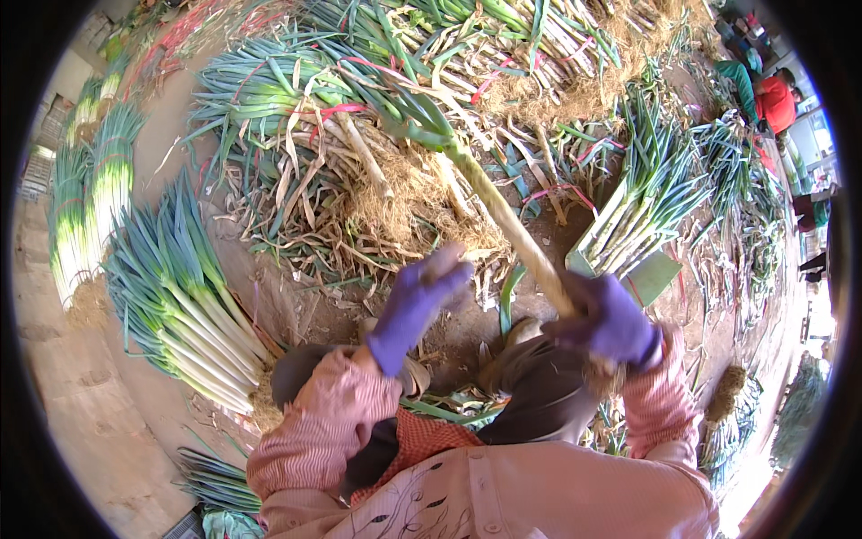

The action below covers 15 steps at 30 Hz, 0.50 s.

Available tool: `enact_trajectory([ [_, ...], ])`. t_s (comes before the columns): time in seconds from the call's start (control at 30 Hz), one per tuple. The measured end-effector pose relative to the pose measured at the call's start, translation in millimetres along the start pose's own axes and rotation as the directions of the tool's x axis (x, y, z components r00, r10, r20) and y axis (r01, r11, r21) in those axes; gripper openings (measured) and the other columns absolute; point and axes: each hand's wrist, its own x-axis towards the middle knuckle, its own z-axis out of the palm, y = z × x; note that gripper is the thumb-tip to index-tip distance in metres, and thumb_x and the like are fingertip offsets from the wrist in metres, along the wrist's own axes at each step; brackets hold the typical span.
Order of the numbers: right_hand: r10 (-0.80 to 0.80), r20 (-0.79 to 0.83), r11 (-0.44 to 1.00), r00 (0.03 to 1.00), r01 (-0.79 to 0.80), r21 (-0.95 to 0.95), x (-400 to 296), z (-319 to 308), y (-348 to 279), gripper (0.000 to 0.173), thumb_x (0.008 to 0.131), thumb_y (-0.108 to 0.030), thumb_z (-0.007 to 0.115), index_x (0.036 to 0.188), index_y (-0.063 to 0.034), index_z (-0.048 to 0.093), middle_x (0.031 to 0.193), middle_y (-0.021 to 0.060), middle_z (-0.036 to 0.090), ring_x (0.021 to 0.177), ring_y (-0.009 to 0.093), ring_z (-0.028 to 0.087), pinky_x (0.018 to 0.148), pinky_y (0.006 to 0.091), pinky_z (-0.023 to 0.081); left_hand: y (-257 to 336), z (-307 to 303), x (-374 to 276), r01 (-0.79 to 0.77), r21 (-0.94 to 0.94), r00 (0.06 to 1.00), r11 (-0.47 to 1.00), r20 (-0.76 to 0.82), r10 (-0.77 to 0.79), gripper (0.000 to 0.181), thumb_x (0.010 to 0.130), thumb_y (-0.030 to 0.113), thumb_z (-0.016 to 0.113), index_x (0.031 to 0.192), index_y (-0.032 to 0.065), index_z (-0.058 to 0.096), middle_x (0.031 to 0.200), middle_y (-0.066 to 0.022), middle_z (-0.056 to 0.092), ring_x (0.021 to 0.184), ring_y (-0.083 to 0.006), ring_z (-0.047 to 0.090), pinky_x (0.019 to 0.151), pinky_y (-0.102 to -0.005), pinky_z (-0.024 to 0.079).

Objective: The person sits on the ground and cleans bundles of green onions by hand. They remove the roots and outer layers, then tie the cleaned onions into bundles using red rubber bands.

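Note:
My right hand [606, 316], in a purple glove, is closed around the lower end of a long green onion [502, 212], whose leaves point up and away from me. My left hand [424, 300], gloved the same way and blurred, is raised left of the stalk, apart from it; its palm side is partly hidden and no held thing shows in it. Beyond my hands lies a heap of untrimmed green onions [363, 151] with dry leaves, roots and red ties. To my left, cleaned green onions [209, 330] with white stems lie side by side.
Onions stand in a green holder [653, 276] at the right. Tied bundles [111, 175] lie at the far left. Dry leaf scraps [323, 236] cover ground before me. A person in red [778, 101] is at the upper right. More onions [219, 478] lie lower left.

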Motion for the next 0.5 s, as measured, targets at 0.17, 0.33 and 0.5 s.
enact_trajectory([
  [0.17, -0.100, -0.116, 0.838, 0.988, 0.021, -0.545, -79, 79, -28, 0.049, 0.071, -0.014, 0.068, 0.114, 0.0010, 0.051, 0.060, 0.0118, 0.056, 0.046, 0.028, 0.056, 0.044, 0.0369, 0.045, 16, -4, 34, -0.012, -0.614, 0.998, 0.789, 0.040, 0.046, 0.034, 0.091, 0.028, 0.051, 0.111, 0.0010, 0.046, 0.092, -0.0196, 0.061, 0.084, -0.0309, 0.063, 0.075, -0.0440, 0.054],
  [0.33, 0.253, 0.383, 0.428, 0.888, -0.458, 0.779, -89, 119, -33, 0.050, 0.080, -0.016, 0.063, 0.123, 0.0007, 0.046, 0.075, 0.0028, 0.059, 0.056, 0.008, 0.056, 0.043, 0.0225, 0.043, 14, -16, 23, -0.029, -0.708, 0.983, 0.706, 0.107, 0.148, 0.039, 0.088, 0.024, 0.052, 0.117, -0.0016, 0.047, 0.100, -0.0199, 0.060, 0.088, -0.0300, 0.062, 0.081, -0.0443, 0.052],
  [0.5, 0.177, 0.215, 0.387, 0.960, -0.269, 0.882, -101, 139, -16, 0.052, 0.083, -0.033, 0.058, 0.121, 0.0006, 0.048, 0.064, 0.0059, 0.059, 0.042, 0.008, 0.048, 0.038, 0.0190, 0.038, 21, -21, 17, -0.039, -0.607, 0.992, 0.794, 0.072, 0.104, 0.035, 0.091, 0.033, 0.050, 0.113, 0.0052, 0.048, 0.091, -0.0182, 0.063, 0.076, -0.0308, 0.064, 0.073, -0.0444, 0.054],
])
